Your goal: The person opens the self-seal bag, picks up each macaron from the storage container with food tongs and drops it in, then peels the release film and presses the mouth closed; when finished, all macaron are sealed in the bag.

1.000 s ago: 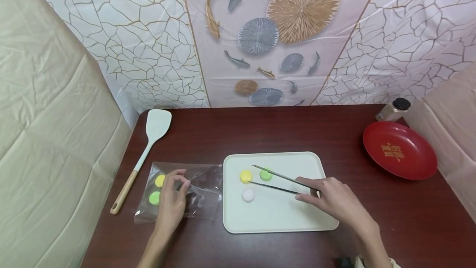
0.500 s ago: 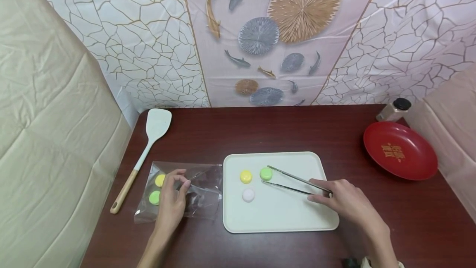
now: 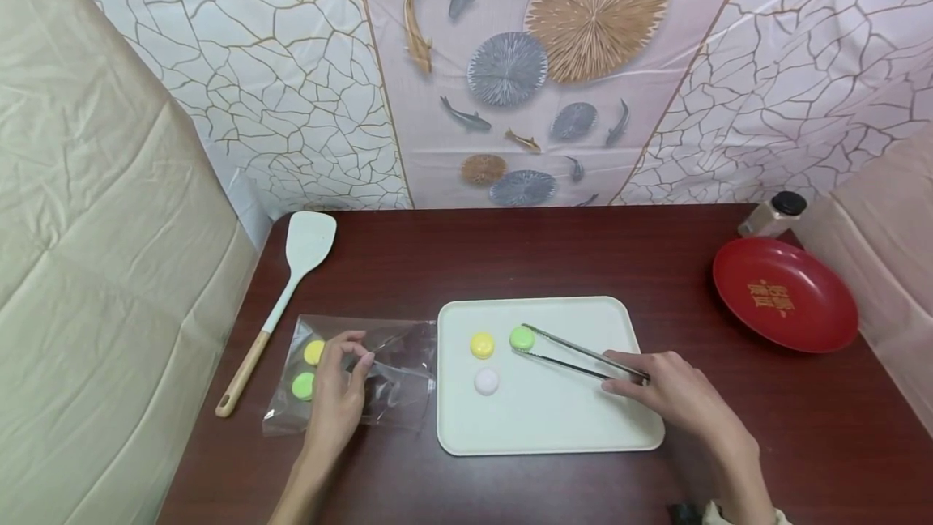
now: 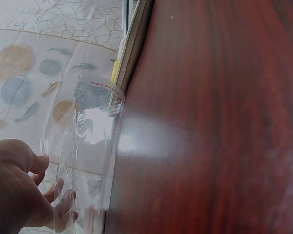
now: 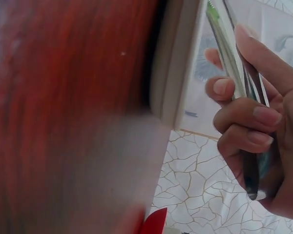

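My right hand grips metal tongs, also seen in the right wrist view with fingers wrapped round the tongs. The tong tips stand on either side of a green macaron on a cream tray. Left of it on the tray lie a yellow macaron and a pale white one. My left hand pinches the upper film of a clear plastic bag, its film lifted at the fingertips. Inside the bag are a yellow macaron and a green one, partly beside the hand.
A white spatula with a wooden handle lies at the left of the dark wooden table. At the far right are a red plate and a black-lidded jar. Padded fabric walls flank both sides.
The tongs have moved right from beside the yellow macaron on the tray to around the green one. My left hand and the bag stay in place.
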Demonstrator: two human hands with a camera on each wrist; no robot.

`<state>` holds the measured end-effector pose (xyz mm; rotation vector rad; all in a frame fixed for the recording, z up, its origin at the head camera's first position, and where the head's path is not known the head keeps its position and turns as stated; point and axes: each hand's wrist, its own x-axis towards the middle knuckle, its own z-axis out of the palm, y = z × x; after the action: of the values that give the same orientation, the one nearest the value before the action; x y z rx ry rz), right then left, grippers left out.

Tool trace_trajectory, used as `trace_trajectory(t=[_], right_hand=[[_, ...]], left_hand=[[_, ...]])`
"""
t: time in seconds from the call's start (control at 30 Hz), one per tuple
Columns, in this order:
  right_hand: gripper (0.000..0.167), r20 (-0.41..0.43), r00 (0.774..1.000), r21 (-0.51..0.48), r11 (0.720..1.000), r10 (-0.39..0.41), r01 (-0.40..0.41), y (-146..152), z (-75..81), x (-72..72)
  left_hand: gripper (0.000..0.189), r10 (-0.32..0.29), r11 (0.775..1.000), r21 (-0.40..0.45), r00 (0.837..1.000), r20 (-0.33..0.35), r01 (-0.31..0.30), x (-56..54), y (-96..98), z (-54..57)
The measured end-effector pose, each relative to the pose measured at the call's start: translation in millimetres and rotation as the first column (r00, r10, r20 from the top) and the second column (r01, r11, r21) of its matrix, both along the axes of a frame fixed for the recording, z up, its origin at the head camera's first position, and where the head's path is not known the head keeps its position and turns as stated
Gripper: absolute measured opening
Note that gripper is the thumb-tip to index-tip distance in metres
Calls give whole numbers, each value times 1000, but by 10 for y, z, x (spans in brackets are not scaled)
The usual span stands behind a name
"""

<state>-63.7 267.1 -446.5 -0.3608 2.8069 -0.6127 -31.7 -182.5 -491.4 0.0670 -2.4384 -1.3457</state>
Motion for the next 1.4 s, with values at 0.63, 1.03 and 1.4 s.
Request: trace_trajectory(t=[0.63,1.03,1.4], right_hand=[[49,-94,994,-74,995,63,-70,-40,69,13],[42,-110,964,-221,939,243,-262,-436,174,-122],[37,-79,928,-211,903,365,-373,-985,142,-204]], left_hand=[[8,2,1000,8,1000,10,-2,-9,-12,2],[8,-2,1000,5,999,33,2,1,-14,14],[8,4,1000,11,999,47,-4,8,-4,42]])
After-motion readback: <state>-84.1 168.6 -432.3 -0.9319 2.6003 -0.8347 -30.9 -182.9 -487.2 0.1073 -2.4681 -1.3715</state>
